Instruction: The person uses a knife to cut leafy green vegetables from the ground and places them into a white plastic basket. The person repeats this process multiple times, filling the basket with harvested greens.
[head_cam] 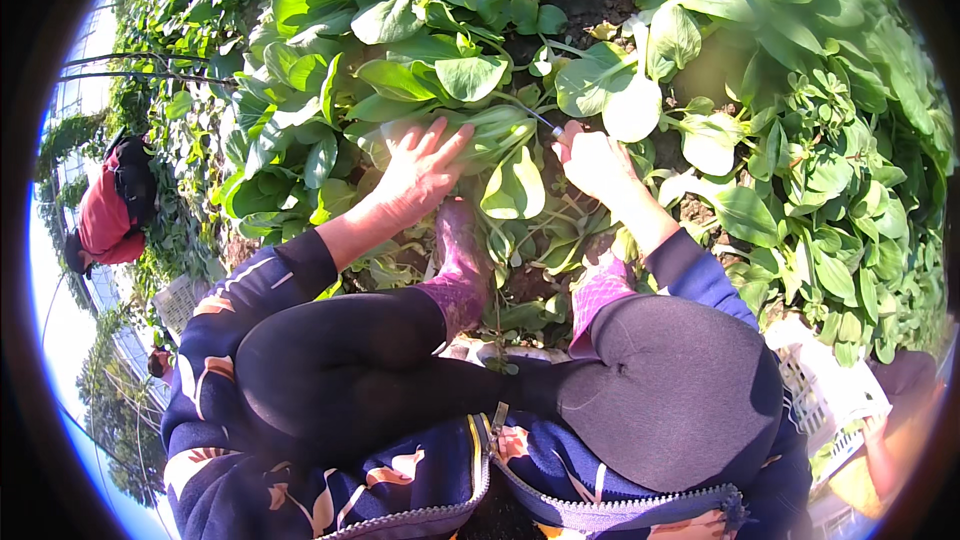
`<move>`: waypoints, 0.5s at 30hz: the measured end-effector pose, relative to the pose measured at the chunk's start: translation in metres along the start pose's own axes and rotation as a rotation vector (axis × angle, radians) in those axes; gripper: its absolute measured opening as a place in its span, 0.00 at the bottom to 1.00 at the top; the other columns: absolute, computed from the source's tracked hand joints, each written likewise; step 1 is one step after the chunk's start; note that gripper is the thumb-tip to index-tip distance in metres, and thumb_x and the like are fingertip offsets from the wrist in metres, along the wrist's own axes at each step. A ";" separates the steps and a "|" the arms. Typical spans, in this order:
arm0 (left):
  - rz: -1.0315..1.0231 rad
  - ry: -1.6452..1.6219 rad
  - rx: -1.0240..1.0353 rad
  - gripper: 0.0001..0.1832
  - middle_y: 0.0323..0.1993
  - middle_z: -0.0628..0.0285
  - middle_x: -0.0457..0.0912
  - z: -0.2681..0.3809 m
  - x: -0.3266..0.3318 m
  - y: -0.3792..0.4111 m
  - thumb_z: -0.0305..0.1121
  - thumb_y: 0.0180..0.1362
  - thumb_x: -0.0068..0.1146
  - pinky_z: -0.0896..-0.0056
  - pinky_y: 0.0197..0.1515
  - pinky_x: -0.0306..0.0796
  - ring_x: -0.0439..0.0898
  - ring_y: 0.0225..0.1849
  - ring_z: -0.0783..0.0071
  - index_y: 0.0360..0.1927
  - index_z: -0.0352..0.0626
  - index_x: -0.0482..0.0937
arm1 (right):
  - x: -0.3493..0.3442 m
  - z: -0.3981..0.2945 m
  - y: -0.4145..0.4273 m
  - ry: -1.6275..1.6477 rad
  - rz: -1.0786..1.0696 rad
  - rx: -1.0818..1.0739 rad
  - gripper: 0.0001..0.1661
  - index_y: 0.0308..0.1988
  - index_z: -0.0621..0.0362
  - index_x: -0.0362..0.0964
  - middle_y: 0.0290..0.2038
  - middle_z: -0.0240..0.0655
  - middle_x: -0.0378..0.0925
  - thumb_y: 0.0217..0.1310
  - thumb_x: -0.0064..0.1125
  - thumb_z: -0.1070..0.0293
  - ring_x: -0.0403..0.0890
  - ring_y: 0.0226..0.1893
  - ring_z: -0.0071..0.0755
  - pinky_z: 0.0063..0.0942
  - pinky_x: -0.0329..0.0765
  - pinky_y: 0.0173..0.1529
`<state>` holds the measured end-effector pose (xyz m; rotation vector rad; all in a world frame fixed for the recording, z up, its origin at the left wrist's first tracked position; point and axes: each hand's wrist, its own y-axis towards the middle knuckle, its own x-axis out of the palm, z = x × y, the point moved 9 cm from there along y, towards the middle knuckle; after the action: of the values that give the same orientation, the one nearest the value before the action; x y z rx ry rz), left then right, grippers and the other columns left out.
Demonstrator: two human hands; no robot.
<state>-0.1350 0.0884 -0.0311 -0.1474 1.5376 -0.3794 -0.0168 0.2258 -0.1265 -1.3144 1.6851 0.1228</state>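
Observation:
My left hand (426, 165) lies over a leafy green head with pale stalks, which looks like bok choy (499, 131), its fingers spread on the leaves. The head leans sideways, its stalks towards the right. My right hand (596, 165) is closed around the handle of a small bladed tool (556, 132). Its thin metal blade reaches up and left beside the stalks; the tip is hidden among leaves. A broad, sunlit leaf (514, 186) hangs below the head, between my hands.
My patterned purple boots (459, 262) stand among low leaves and soil. Dense leafy plants (817, 165) grow on the right. A white plastic crate (825, 382) is at lower right, with another person's hand (874, 427) beside it. Another person in red (112, 202) bends at far left.

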 end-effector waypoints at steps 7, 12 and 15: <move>0.130 -0.042 0.014 0.13 0.60 0.53 0.67 0.002 -0.002 -0.003 0.36 0.39 0.58 0.60 0.49 0.69 0.71 0.50 0.60 0.28 0.40 0.80 | 0.018 0.003 0.017 0.090 -0.047 0.066 0.19 0.41 0.61 0.67 0.27 0.55 0.77 0.64 0.47 0.54 0.80 0.30 0.59 0.51 0.77 0.35; 0.081 -0.149 0.036 0.13 0.60 0.51 0.68 0.008 0.003 -0.008 0.33 0.42 0.58 0.61 0.50 0.70 0.74 0.48 0.60 0.30 0.36 0.79 | 0.027 0.000 0.010 0.228 -0.010 -0.011 0.22 0.34 0.69 0.67 0.25 0.59 0.76 0.64 0.48 0.56 0.81 0.25 0.59 0.48 0.78 0.26; 0.084 -0.175 0.015 0.15 0.60 0.51 0.67 0.004 0.010 -0.002 0.32 0.41 0.59 0.61 0.52 0.70 0.73 0.51 0.59 0.34 0.35 0.79 | 0.062 0.010 0.027 0.074 -0.003 -0.189 0.22 0.33 0.68 0.68 0.25 0.59 0.76 0.64 0.48 0.56 0.81 0.25 0.58 0.48 0.78 0.25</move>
<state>-0.1318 0.0828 -0.0395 -0.1013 1.3633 -0.3035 -0.0297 0.2003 -0.1886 -1.4774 1.7679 0.2393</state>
